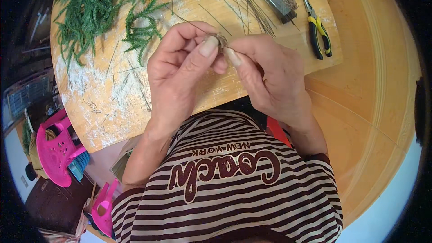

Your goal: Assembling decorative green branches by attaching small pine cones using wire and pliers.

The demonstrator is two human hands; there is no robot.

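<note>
Fingertips of our left hand (177,72) close on a small brown piece (221,40), our right hand (279,74) pinching its right edge; loosened thumbs might let the thin wire (184,19), up-left of our grip, slip. Pliers (314,33) lie farther right.

I wear the head camera as the left unit of a side-by-side pair, facing down. At close range, its upright, unmirrored fisheye view frames my left hand (173,81) and right hand (279,78) above centre, my striped shirt (243,198) below, and the tabletop (369,85) curving toward the edge.
</note>
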